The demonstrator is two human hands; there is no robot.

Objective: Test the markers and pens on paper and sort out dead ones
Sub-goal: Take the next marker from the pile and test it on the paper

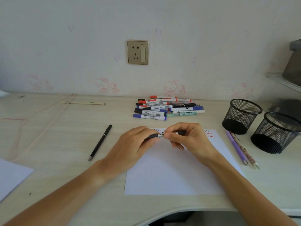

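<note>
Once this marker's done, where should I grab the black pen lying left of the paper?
Probably pinch the black pen at mid-barrel from above with the left hand. It lies flat on the desk, apart from other things, slanting from its silver near end up and rightward, so set the grip across that slant.

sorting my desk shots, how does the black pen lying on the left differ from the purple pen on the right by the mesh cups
The black pen lies alone on bare desk left of the paper; the purple pen lies right of the paper, side by side with a patterned pen. The black pen leans with its far end to the right, the purple pen with its far end to the left. Both lie flat, and neither hand touches them.
</note>
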